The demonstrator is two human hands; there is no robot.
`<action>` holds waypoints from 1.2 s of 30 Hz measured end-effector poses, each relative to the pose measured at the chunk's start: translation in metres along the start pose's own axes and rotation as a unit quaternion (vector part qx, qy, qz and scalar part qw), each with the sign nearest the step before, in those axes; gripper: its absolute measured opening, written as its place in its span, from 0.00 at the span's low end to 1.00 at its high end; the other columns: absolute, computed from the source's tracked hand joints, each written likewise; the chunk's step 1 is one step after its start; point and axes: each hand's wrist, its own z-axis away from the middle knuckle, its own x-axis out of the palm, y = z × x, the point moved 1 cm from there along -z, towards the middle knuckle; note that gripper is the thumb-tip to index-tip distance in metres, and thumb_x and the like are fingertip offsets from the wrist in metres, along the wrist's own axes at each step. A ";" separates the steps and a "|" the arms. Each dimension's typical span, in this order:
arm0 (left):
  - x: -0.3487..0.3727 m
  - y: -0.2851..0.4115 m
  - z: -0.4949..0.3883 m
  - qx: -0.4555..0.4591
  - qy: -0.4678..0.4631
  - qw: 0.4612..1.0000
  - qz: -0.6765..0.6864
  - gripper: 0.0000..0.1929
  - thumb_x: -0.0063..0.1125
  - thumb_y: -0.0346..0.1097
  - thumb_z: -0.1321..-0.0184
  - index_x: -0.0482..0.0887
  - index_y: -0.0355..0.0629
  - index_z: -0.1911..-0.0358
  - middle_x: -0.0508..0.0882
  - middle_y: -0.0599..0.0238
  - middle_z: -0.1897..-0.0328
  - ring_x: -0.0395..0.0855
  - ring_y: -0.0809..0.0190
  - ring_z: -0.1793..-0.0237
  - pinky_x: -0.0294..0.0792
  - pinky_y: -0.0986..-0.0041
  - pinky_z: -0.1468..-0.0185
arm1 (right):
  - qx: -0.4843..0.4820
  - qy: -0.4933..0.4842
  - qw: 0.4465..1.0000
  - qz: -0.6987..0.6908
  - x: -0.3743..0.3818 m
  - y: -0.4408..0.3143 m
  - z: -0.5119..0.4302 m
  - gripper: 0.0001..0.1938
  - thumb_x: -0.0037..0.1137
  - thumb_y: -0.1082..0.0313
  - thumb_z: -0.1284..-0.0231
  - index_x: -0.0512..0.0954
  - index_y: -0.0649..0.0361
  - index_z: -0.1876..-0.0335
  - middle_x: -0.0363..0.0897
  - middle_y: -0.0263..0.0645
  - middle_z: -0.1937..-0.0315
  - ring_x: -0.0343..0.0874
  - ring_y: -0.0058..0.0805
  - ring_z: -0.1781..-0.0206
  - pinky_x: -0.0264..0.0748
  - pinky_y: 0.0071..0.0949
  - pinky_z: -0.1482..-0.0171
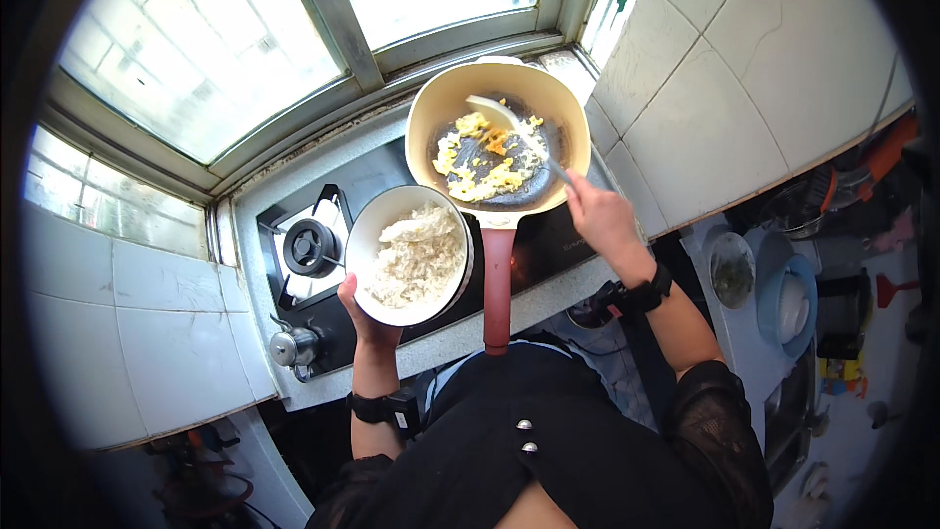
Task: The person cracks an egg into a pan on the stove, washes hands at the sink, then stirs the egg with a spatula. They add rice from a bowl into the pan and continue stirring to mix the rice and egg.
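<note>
My left hand (372,318) holds a white bowl (356,246) of cooked rice (411,264) from below, with the thumb at its rim. My right hand (604,220) is closed on the grey handle of a pale spatula (493,112), whose blurred head is inside the frying pan. Scrambled egg (493,180) lies in pieces over the dark, worn base of the cream-coloured pan (426,121). The pan sits on the right side of the hob, its red handle (497,290) pointing towards me. The bowl is beside the pan, at its lower left.
An uncovered gas burner (309,247) is left of the bowl. Near it, a small metal pot (292,347) stands at the hob's front left corner. Windows and tiled walls (705,110) border the counter. Farther right are a blue basin (806,301) and a dish of greens (732,270).
</note>
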 end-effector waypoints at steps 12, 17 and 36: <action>-0.002 0.003 -0.004 0.010 -0.004 1.000 0.006 0.41 0.39 0.64 0.45 0.59 0.37 0.36 0.70 0.53 0.38 0.70 0.53 0.40 0.64 0.63 0.39 | -0.083 -0.072 0.989 -0.096 0.000 -0.042 0.012 0.12 0.47 0.59 0.39 0.74 0.50 0.52 0.76 0.43 0.84 0.78 0.44 0.79 0.73 0.41 0.76; -0.002 0.003 -0.002 0.012 -0.005 1.000 0.013 0.40 0.38 0.64 0.45 0.59 0.37 0.36 0.70 0.54 0.38 0.71 0.52 0.41 0.64 0.63 0.39 | 0.050 -0.027 0.998 -0.003 -0.007 0.009 0.004 0.15 0.48 0.57 0.38 0.76 0.50 0.49 0.76 0.46 0.82 0.78 0.46 0.77 0.73 0.42 0.73; -0.005 0.007 -0.002 0.021 0.015 0.999 0.020 0.40 0.39 0.63 0.44 0.59 0.39 0.36 0.69 0.55 0.37 0.70 0.52 0.40 0.64 0.61 0.38 | 0.027 0.014 1.000 0.000 -0.021 0.020 0.027 0.15 0.49 0.58 0.38 0.75 0.51 0.49 0.76 0.44 0.83 0.78 0.45 0.78 0.73 0.41 0.76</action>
